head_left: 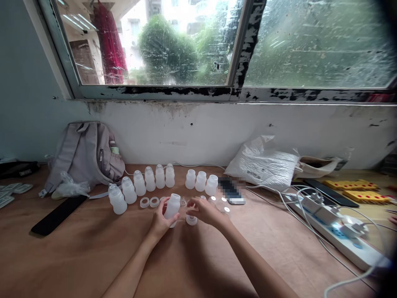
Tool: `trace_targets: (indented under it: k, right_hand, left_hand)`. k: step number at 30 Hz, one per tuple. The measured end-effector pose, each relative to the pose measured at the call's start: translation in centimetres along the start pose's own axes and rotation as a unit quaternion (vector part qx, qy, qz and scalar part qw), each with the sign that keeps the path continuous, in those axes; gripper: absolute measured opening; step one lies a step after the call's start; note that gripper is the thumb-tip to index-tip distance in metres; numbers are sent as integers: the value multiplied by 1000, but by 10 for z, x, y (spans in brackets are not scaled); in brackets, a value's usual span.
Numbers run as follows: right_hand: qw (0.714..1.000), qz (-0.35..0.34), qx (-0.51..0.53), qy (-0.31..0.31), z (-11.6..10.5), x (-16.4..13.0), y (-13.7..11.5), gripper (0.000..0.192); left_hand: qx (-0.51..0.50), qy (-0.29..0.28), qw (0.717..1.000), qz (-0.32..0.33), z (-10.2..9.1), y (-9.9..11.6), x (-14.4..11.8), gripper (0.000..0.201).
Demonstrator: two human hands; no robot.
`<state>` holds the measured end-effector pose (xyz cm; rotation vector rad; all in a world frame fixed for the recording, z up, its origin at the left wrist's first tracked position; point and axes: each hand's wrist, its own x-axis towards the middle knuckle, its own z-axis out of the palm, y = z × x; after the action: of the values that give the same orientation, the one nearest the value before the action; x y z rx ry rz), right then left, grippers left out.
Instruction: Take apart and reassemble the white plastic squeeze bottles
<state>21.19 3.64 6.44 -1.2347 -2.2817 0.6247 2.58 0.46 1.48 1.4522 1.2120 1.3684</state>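
My left hand (163,218) is wrapped round a translucent white baby bottle (173,207) with an uncapped neck, held upright and slightly tilted above the table. To its right, my right hand (201,210) is over the table with bent fingers spread a little apart; nothing shows between them. Just below those fingers is a clear cap-like piece (191,220); whether they touch it I cannot tell. A small ring-shaped part (183,203) lies between my hands. White collar rings (144,202) lie left of the held bottle, partly hidden by my left hand.
Several capped bottles (139,183) stand in a curved row at the left. Three uncapped bottles (201,181) stand behind my right hand. Small clear parts (226,210) lie near a phone (231,190). A backpack (85,153), silver bag (263,161) and corded power strip (335,231) surround them.
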Motion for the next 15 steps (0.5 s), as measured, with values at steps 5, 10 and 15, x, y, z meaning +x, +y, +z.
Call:
trace_targets:
  k: [5,10,15]
  right_hand:
    - [988,-72,59,123,2,1,-19,26]
    - [987,-114,28,111,12,12,-19,14]
    - [981,-140,-51,128,-4,48,-8,10]
  left_hand:
    - [81,29,994,62,5,-5,-3,56]
    - [117,25,990,80,5,-11,-3,49]
    - [180,64,977,95,5,-20,-1,76]
